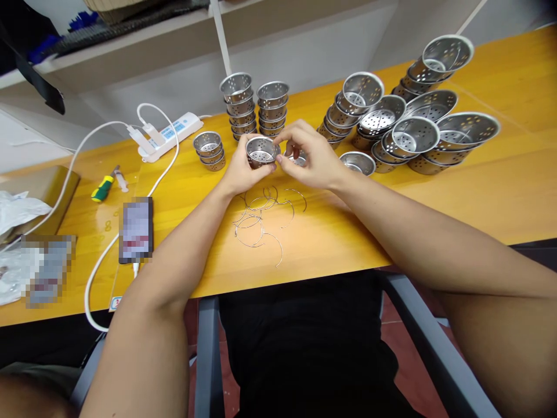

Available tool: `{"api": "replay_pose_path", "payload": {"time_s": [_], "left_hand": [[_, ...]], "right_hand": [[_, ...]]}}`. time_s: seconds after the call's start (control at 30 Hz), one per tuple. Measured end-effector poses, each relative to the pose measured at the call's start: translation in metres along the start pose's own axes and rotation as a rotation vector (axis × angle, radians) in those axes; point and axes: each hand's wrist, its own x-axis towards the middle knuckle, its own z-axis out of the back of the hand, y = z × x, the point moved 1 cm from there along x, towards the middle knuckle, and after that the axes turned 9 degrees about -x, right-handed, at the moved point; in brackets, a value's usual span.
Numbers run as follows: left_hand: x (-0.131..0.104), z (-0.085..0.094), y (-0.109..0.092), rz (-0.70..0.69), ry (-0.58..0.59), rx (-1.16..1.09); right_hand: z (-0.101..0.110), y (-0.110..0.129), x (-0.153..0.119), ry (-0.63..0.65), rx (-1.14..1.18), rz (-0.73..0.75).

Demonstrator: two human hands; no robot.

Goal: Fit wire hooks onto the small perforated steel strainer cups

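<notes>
My left hand [244, 168] is wrapped round a perforated metal cup [262, 152], its open mouth facing up. Thumb and forefinger of my right hand [304, 152] meet at the cup's right rim; whether they pinch something thin there is too small to tell. Several thin curved wires [250, 229] lie loose on the table just in front of the cup. Behind my right hand, another metal cup [297, 158] is partly hidden. Two stacks of cups stand beyond my hands, the left stack [237, 104] and the right stack [272, 107].
More stacked cups [363, 93] fill the right side of the wooden table [335, 232]. A short stack [209, 150], a white power strip [172, 136] with cables, a phone [136, 229] and a green-yellow screwdriver [103, 188] are on the left. A shelf [130, 52] runs behind.
</notes>
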Motion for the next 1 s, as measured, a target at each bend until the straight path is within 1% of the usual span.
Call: {"api": "replay_pose_path", "payload": {"time_s": [0.07,0.2,0.4,0.57,0.73,0.9,1.0], "left_hand": [[0.000,0.001,0.004,-0.009,-0.004,-0.004],[0.000,0.001,0.006,-0.005,-0.037,-0.026],[-0.001,0.000,0.006,-0.006,-0.033,-0.019],[0.000,-0.004,0.002,-0.018,-0.041,-0.031],[0.001,-0.006,-0.002,-0.038,-0.021,-0.038],[0.001,-0.006,-0.004,0.006,0.000,-0.002],[0.001,-0.007,-0.007,0.002,0.015,0.001]], "right_hand": [[0.000,-0.002,-0.001,0.003,-0.052,0.015],[0.000,-0.003,-0.001,-0.009,-0.080,0.024],[0.000,-0.003,0.000,0.030,-0.119,0.087],[-0.002,-0.006,-0.001,0.059,-0.142,0.109],[-0.007,-0.010,-0.003,0.116,-0.109,0.083],[-0.011,-0.007,-0.005,0.158,-0.111,0.032],[-0.012,-0.005,-0.006,0.170,-0.126,0.028]]}}
